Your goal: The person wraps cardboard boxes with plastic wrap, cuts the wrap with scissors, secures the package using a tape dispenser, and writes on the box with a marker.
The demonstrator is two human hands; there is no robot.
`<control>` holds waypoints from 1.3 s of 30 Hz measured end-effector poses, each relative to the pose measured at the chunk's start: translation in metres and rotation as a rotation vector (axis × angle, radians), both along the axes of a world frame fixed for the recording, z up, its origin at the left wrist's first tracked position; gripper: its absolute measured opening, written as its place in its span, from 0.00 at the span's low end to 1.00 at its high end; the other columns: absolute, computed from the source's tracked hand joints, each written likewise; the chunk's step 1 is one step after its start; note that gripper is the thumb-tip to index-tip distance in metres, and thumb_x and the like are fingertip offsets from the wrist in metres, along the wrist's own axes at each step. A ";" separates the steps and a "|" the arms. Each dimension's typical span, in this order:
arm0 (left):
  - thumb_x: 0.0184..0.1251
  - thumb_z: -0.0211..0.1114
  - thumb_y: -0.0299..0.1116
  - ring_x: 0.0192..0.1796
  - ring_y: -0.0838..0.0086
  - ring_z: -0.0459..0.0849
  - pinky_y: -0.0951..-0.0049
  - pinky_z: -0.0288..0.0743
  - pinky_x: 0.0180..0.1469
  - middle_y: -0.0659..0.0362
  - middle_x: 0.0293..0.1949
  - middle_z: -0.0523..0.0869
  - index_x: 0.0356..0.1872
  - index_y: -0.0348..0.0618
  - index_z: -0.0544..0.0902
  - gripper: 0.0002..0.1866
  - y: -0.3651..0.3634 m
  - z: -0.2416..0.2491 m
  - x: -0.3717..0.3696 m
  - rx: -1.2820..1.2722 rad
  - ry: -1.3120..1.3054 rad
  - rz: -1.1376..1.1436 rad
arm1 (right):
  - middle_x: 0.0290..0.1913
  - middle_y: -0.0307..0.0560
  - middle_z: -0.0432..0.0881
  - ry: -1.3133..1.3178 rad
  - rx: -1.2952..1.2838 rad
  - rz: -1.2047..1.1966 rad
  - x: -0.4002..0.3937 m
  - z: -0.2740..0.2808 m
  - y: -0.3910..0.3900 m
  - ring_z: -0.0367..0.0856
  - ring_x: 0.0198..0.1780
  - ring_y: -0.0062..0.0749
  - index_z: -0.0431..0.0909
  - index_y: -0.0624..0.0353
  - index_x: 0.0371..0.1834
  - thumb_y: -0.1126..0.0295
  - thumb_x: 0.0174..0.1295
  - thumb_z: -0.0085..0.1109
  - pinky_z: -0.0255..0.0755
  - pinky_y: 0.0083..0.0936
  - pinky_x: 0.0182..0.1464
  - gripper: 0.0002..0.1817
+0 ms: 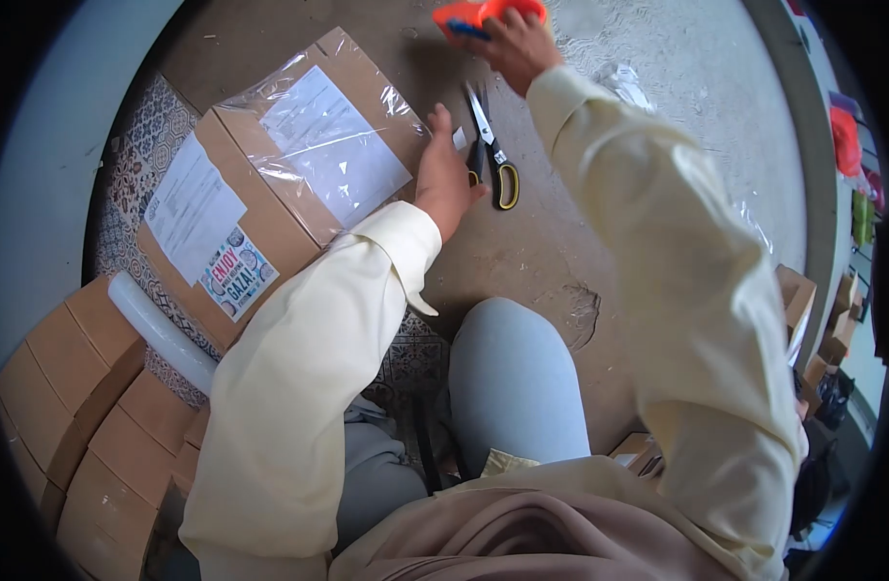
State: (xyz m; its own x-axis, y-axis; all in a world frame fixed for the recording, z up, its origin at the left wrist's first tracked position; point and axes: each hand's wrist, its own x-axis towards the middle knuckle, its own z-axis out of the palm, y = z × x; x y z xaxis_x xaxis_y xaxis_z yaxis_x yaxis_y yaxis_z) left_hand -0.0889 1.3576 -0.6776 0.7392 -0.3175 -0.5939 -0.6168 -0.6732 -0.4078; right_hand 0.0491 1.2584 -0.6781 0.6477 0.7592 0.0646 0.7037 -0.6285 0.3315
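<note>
A cardboard box (226, 150) lies on its side at the left of the head view, with clear tape stretched across it. Two printed white sheets (333, 145) and a colourful "Enjoy Gaza!" sticker (239, 274) are on its top. My left hand (444, 179) is against the box's right edge, fingers apart, holding nothing. At the top, my right hand (522, 48) grips an orange tape dispenser (456, 14) with a blue part, above the floor. Black-and-yellow scissors (500, 160) lie on the floor beside my left hand, blades slightly apart.
Stacked cardboard boxes (105, 426) fill the lower left, next to a whitish plastic roll (162, 329). Patterned tile (154, 126) shows under the box. Crumpled clear plastic (626, 85) is on the floor at upper right. Another carton (798, 295) stands at the far right.
</note>
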 end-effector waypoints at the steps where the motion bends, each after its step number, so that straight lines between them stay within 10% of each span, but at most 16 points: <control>1: 0.59 0.42 0.56 0.58 0.60 0.64 0.54 0.39 0.62 0.52 0.49 0.74 0.48 0.37 0.73 0.31 0.006 0.004 0.001 -0.086 -0.139 0.079 | 0.44 0.40 0.68 0.147 0.051 -0.091 -0.009 -0.014 -0.003 0.66 0.48 0.38 0.68 0.32 0.51 0.70 0.43 0.56 0.63 0.34 0.47 0.28; 4: 0.61 0.46 0.46 0.55 0.63 0.68 0.53 0.46 0.60 0.52 0.46 0.76 0.48 0.41 0.73 0.22 0.055 0.022 -0.004 -0.749 -0.548 0.147 | 0.47 0.44 0.67 0.158 0.218 -0.152 -0.038 -0.022 -0.009 0.63 0.52 0.41 0.67 0.33 0.52 0.69 0.45 0.54 0.59 0.39 0.51 0.27; 6: 0.59 0.51 0.37 0.49 0.63 0.72 0.56 0.55 0.57 0.51 0.43 0.76 0.45 0.42 0.74 0.15 0.093 0.085 -0.036 -1.165 -0.316 0.350 | 0.51 0.48 0.65 0.092 0.458 -0.174 -0.074 -0.008 -0.002 0.58 0.57 0.45 0.68 0.35 0.50 0.71 0.44 0.54 0.55 0.42 0.55 0.27; 8: 0.55 0.55 0.34 0.43 0.62 0.75 0.59 0.59 0.54 0.52 0.39 0.77 0.41 0.41 0.75 0.13 0.126 0.108 -0.098 -1.194 0.144 0.799 | 0.51 0.48 0.65 0.353 0.603 -0.211 -0.127 -0.010 0.003 0.59 0.57 0.45 0.66 0.41 0.53 0.69 0.44 0.55 0.53 0.42 0.56 0.27; 10: 0.53 0.57 0.37 0.49 0.66 0.71 0.60 0.56 0.56 0.55 0.47 0.74 0.47 0.45 0.71 0.19 0.151 0.094 -0.166 -1.009 0.504 0.788 | 0.56 0.45 0.62 0.494 0.537 -0.026 -0.183 -0.015 0.004 0.55 0.60 0.42 0.60 0.44 0.57 0.64 0.48 0.55 0.51 0.42 0.58 0.29; 13: 0.52 0.56 0.43 0.62 0.68 0.58 0.60 0.46 0.63 0.57 0.60 0.61 0.58 0.49 0.62 0.30 0.172 0.054 -0.222 -0.688 0.073 0.200 | 0.62 0.39 0.55 0.584 0.354 0.228 -0.206 -0.034 0.012 0.49 0.65 0.37 0.52 0.45 0.62 0.55 0.49 0.54 0.46 0.42 0.62 0.35; 16: 0.53 0.53 0.49 0.67 0.68 0.42 0.61 0.32 0.66 0.60 0.66 0.47 0.63 0.54 0.50 0.37 0.220 -0.019 -0.258 -0.453 -0.015 0.182 | 0.67 0.30 0.44 0.387 0.094 0.396 -0.183 -0.050 0.008 0.41 0.67 0.33 0.44 0.45 0.65 0.46 0.48 0.51 0.39 0.41 0.65 0.42; 18: 0.54 0.50 0.52 0.68 0.65 0.41 0.62 0.25 0.66 0.60 0.66 0.47 0.64 0.54 0.48 0.37 0.240 -0.037 -0.266 -0.195 -0.277 -0.096 | 0.67 0.31 0.45 0.501 0.086 0.236 -0.172 -0.034 0.005 0.42 0.67 0.34 0.46 0.45 0.64 0.46 0.48 0.52 0.40 0.42 0.64 0.41; 24: 0.46 0.58 0.42 0.60 0.59 0.61 0.59 0.52 0.60 0.54 0.55 0.68 0.52 0.47 0.70 0.27 0.257 0.014 -0.310 -0.634 -0.134 -0.017 | 0.64 0.55 0.51 0.521 0.418 -0.471 -0.164 -0.030 -0.033 0.48 0.64 0.48 0.43 0.61 0.64 0.49 0.51 0.52 0.47 0.41 0.62 0.43; 27: 0.60 0.51 0.46 0.51 0.55 0.71 0.59 0.62 0.54 0.50 0.48 0.73 0.55 0.42 0.65 0.26 0.241 0.001 -0.365 -1.381 0.157 1.181 | 0.53 0.63 0.65 0.830 1.058 -0.989 -0.176 -0.050 -0.018 0.65 0.54 0.44 0.55 0.68 0.57 0.63 0.50 0.55 0.62 0.30 0.52 0.33; 28: 0.60 0.51 0.46 0.51 0.55 0.71 0.59 0.62 0.54 0.50 0.48 0.73 0.55 0.42 0.65 0.26 0.234 -0.007 -0.366 -1.387 0.113 1.164 | 0.51 0.59 0.66 1.315 1.013 -1.188 -0.177 -0.043 -0.012 0.66 0.52 0.41 0.57 0.66 0.55 0.61 0.49 0.55 0.64 0.35 0.49 0.32; 29: 0.59 0.48 0.51 0.53 0.53 0.69 0.57 0.61 0.54 0.48 0.51 0.70 0.57 0.41 0.61 0.30 0.229 -0.021 -0.362 -1.713 0.199 1.869 | 0.50 0.55 0.66 1.371 1.565 -1.841 -0.184 -0.055 0.011 0.66 0.50 0.41 0.60 0.60 0.54 0.56 0.48 0.53 0.63 0.42 0.48 0.31; 30: 0.59 0.45 0.56 0.55 0.52 0.67 0.55 0.60 0.55 0.46 0.54 0.67 0.59 0.41 0.57 0.34 0.230 -0.034 -0.358 -1.961 0.321 2.620 | 0.50 0.55 0.66 1.380 1.573 -1.812 -0.190 -0.054 0.030 0.66 0.50 0.41 0.60 0.60 0.54 0.56 0.48 0.53 0.63 0.42 0.48 0.31; 35: 0.45 0.36 0.74 0.65 0.49 0.45 0.44 0.40 0.61 0.45 0.64 0.46 0.63 0.41 0.45 0.52 0.276 -0.075 -0.336 -3.139 -0.151 2.560 | 0.53 0.51 0.64 1.611 1.848 -1.652 -0.171 -0.084 0.070 0.63 0.52 0.44 0.61 0.54 0.54 0.46 0.45 0.49 0.56 0.48 0.52 0.34; 39: 0.41 0.35 0.76 0.65 0.46 0.38 0.42 0.30 0.61 0.43 0.64 0.44 0.64 0.41 0.41 0.55 0.304 -0.056 -0.340 -3.144 -0.524 2.701 | 0.58 0.53 0.61 1.743 1.732 -1.655 -0.135 -0.094 0.052 0.54 0.59 0.56 0.63 0.48 0.56 0.43 0.44 0.44 0.48 0.58 0.52 0.35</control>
State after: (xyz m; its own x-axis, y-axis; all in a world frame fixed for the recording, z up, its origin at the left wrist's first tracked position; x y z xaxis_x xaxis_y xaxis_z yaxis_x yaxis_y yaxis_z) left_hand -0.4290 1.6616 -0.7334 0.4056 0.3056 -0.8614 -0.4276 0.8964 0.1166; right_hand -0.0864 1.3102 -0.7726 0.3600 0.1031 -0.9272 -0.8868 0.3465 -0.3058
